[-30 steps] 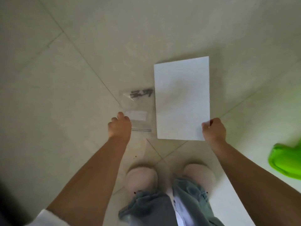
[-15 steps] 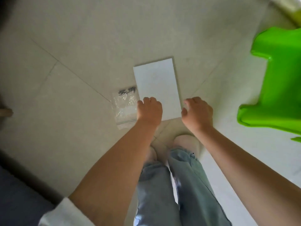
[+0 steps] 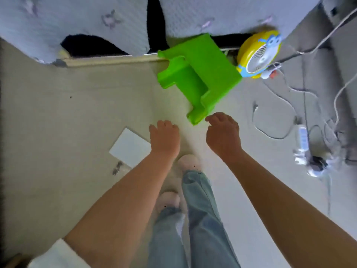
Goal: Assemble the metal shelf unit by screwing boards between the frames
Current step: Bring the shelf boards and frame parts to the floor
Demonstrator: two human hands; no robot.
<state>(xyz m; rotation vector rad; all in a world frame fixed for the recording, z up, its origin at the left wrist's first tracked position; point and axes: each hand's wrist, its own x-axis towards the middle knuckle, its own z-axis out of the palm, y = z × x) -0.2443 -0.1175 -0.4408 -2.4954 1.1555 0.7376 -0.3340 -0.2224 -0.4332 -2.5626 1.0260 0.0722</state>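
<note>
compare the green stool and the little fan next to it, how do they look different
The green stool is plain bright green all over; the fan is yellow and blue with a white grille. The stool is blocky with flat panels and straight edges; the fan is round. The stool looks clearly the larger of the two. A white cord lies on the floor near the fan, none by the stool. Both sit on the floor near the patterned fabric.

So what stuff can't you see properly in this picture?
All in the head view:
- Screw bag: the left forearm covers most of it; the screws are too small to count.
- White sheet: its near corner is behind the left hand.
- Shelf frames and boards: not in view.
- Fan: blurred.
</note>
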